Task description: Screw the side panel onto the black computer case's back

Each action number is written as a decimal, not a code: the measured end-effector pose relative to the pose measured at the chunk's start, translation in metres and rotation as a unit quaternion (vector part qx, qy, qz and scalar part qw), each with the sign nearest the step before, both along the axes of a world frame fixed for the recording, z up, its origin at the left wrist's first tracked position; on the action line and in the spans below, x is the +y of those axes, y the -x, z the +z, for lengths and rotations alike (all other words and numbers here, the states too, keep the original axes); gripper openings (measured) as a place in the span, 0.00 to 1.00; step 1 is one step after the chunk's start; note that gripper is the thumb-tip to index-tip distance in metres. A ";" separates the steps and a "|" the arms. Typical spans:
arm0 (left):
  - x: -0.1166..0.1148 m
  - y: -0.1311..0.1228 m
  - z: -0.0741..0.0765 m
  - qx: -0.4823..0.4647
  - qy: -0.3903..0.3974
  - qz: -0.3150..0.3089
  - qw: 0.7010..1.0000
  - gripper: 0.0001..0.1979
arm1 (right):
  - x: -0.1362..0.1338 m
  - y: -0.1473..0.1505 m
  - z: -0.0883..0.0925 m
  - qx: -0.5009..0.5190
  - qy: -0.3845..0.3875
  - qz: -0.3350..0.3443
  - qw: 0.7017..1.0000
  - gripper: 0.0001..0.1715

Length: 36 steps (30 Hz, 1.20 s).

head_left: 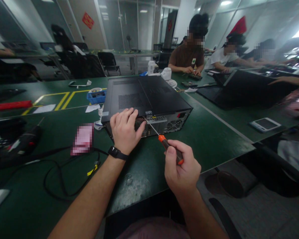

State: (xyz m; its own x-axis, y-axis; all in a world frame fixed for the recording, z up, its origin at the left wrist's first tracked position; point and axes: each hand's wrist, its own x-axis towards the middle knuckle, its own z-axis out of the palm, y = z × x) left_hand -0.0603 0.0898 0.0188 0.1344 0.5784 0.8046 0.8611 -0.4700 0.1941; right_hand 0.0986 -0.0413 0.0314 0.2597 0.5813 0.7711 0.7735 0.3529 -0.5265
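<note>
A black desktop computer case point(161, 96) lies flat on the green table, its rear panel with a round fan grille point(173, 124) facing me. My left hand point(124, 129), with a dark watch point(118, 153) on the wrist, grips the case's near top edge. Its fingers lie over the top and the thumb is bent down by the rear panel. In my right hand point(181, 162) is a screwdriver point(166, 142) with an orange and dark handle. The slim shaft points up and left, and its tip meets the rear panel's upper edge beside my left thumb.
Black cables point(62, 179) and a power drill point(27, 139) lie to the left. A blue bin point(96, 97) stands behind the case's left side. On the right are an open black computer case point(244, 88) and a white-framed device point(265, 124). Several people work across the table.
</note>
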 end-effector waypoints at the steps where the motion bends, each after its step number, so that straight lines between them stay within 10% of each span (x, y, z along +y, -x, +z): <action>1: 0.000 0.000 0.000 0.000 -0.001 0.000 1.000 0.22 | 0.000 0.000 0.000 0.002 0.001 0.001 1.000 0.09; 36: -0.001 0.000 0.001 0.002 -0.010 0.004 1.000 0.22 | 0.008 -0.008 -0.003 -0.012 -0.051 -0.007 0.999 0.09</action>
